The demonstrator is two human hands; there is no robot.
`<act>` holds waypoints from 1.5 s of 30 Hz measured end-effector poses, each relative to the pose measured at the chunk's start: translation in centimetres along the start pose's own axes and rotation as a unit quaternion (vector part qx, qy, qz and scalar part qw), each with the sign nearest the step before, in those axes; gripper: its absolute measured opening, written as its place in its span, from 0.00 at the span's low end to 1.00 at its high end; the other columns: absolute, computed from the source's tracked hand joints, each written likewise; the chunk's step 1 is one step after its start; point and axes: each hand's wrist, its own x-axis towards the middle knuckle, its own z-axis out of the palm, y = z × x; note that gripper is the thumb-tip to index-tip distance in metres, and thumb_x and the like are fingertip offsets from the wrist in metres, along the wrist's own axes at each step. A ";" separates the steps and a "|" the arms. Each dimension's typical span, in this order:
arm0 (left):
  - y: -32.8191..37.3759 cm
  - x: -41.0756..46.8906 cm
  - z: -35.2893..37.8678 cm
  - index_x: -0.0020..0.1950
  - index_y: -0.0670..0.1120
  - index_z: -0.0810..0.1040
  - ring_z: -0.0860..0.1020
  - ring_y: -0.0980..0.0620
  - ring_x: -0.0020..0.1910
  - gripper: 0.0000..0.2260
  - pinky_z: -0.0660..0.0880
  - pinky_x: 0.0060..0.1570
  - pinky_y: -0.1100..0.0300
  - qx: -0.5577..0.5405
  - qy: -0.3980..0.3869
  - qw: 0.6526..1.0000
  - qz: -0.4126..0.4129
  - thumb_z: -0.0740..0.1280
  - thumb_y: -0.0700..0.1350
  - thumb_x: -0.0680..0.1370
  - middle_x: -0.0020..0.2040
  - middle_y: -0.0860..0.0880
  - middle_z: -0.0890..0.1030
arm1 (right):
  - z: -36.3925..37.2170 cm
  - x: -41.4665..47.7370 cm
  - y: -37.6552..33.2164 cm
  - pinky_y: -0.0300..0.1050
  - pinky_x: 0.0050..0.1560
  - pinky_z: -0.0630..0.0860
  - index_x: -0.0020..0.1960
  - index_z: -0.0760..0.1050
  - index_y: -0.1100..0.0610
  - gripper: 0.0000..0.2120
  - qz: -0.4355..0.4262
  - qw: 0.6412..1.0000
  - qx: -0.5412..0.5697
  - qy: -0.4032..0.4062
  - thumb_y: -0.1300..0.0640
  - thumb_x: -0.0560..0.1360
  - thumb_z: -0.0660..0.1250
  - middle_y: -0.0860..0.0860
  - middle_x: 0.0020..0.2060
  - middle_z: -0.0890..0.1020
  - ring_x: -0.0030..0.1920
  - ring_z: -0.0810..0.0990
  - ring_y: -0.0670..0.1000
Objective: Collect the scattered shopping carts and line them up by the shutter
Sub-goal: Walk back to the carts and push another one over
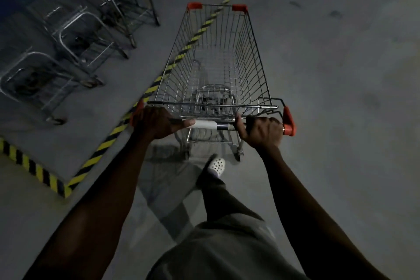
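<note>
The empty wire cart (pixel 254 63) stood at twelve o'clock, straight ahead of the person. The left hand (pixel 159 123) and right hand (pixel 261 130) were each curled round the handle (pixel 211 124), well apart. It looked stiff, light and easy to roll, so the handle was the proper hold. More carts (pixel 75 36) stood blurred at ten o'clock.

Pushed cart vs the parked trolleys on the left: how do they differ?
The pushed cart has a deep wire basket and orange corner caps; the parked trolleys are bare tubular frames. The left hand and right hand grip the cart's handle; the trolleys stand untouched, left of the striped line. Both are metal, on wheels.
</note>
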 end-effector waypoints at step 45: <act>-30.7 101.3 -6.5 0.48 0.50 0.83 0.69 0.42 0.62 0.42 0.62 0.68 0.44 -0.075 0.016 0.993 -0.089 0.48 0.83 0.69 0.57 0.44 0.78 | 44.4 96.1 -18.7 0.62 0.76 0.57 0.53 0.74 0.56 0.29 0.045 0.996 0.077 0.028 0.29 0.80 0.58 0.54 0.50 0.76 0.57 0.75 0.59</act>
